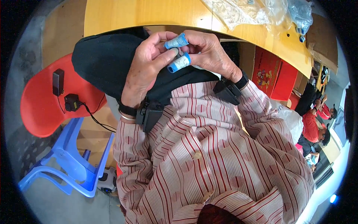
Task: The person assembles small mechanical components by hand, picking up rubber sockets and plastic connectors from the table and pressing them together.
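In front of my torso, above the dark cloth on my lap, both my hands meet. My right hand (210, 52) has a blue-and-white tube-shaped sleeve (176, 41) over its index fingertip and a second sleeve (179, 63) over its thumb tip. These two digits close toward each other, and a small greyish thing (178, 55) shows between them, too small to name. My left hand (149, 61) is curled with its thumb pressed in at the same spot, between the two sleeves. What its fingers grip is hidden.
The yellow wooden table (149, 13) lies just beyond my hands, with clear plastic bags (253, 13) at its far right. At left stand a red chair (41, 97) with small black devices on it and a blue plastic stool (74, 160). A red box (266, 71) sits under the table; people are at right.
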The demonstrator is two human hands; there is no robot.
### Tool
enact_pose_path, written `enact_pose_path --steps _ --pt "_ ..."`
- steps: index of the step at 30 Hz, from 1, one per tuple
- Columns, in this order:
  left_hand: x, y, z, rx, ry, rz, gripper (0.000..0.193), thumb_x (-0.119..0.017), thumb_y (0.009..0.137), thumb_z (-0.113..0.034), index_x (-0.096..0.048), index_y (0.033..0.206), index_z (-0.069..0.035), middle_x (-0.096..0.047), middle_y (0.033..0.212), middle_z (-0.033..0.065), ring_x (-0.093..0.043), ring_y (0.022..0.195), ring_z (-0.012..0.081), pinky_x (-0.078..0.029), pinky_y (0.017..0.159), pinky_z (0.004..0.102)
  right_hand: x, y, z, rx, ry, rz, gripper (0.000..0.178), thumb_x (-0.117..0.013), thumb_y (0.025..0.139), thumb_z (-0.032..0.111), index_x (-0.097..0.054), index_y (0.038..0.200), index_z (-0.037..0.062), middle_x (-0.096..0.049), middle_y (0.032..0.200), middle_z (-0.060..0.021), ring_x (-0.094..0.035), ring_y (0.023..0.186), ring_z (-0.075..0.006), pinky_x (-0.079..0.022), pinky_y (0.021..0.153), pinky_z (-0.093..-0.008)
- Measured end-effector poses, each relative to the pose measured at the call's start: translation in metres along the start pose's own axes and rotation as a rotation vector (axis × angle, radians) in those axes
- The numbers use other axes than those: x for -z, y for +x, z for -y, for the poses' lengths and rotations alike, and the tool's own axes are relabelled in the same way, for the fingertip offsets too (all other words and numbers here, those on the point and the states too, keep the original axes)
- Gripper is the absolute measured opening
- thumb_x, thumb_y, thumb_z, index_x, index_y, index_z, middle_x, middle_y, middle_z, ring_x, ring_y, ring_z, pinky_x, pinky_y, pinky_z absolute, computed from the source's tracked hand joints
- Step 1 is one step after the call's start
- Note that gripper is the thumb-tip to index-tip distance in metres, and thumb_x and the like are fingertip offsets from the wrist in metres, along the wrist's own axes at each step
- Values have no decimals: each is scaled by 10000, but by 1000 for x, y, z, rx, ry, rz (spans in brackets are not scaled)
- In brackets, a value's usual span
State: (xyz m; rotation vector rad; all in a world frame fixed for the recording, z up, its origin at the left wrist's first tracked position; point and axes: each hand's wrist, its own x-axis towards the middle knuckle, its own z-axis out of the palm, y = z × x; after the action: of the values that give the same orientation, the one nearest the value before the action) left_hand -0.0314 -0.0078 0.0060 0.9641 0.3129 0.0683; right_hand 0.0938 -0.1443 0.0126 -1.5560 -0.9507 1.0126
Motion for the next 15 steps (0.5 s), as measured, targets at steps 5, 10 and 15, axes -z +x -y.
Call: enact_pose_path --steps 5,10,15 --pt "1 -1 0 -7 -46 28 353 -571 835 -36 -451 1153 57 -610 998 141 -598 923 156 -486 816 264 5 4 5 -11 14 99 302 -753 711 139 -631 973 53 -514 768 38 -437 691 -49 -393 610 -202" --pt "5 -3 -2 21 -81 76 395 -586 824 -34 -433 1178 52 -599 1016 135 -591 927 156 -482 814 264 3 4 4 -12 33 110 319 -751 715 137 -642 1005 61 -511 751 58 -424 687 -39 -373 595 -193" --pt "6 -5 -5 15 -105 107 428 -601 814 -37 -426 1196 44 -590 1016 133 -584 917 154 -475 818 266 1 6 3 -4 157 150 308 -740 723 113 -647 1013 67 -508 747 72 -414 684 -34 -360 589 -181"
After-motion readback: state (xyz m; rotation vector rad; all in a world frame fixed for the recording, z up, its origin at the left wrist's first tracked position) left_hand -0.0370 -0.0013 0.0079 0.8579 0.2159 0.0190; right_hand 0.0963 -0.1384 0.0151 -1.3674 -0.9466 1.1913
